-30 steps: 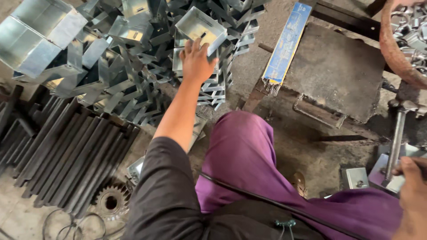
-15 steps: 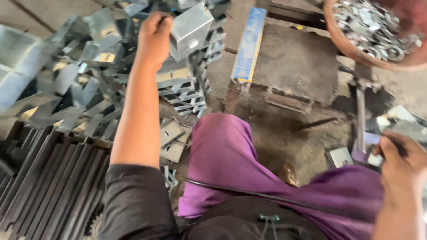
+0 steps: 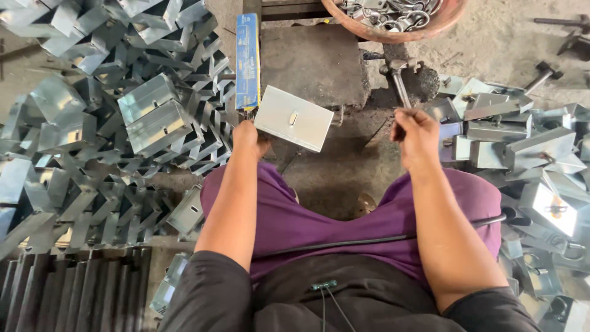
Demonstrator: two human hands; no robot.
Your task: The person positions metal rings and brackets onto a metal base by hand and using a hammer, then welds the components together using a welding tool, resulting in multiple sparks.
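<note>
The left hand (image 3: 249,136) grips a flat-faced box of bright sheet metal (image 3: 294,118) by its near corner, holding it tilted over the front edge of a worn, dull steel block (image 3: 310,61). The box face is smooth and pale, with a small slot near its middle. The right hand (image 3: 418,136) is closed around the thin handle of a hammer (image 3: 398,77), whose dark head lies on the gritty floor just beyond the block. A blue, flat, narrow strip (image 3: 247,60) lies along the block's left edge. To the left spreads a jumbled heap of folded, shiny metal boxes (image 3: 117,104), all sharp creases and angles; a similar pile (image 3: 522,147) sits to the right. At the top, a rusty round bowl (image 3: 393,21) holds grey metal rings. Dark ribbed bars (image 3: 74,289) lie at lower left. Purple trousers (image 3: 295,215) cover the knees.
</note>
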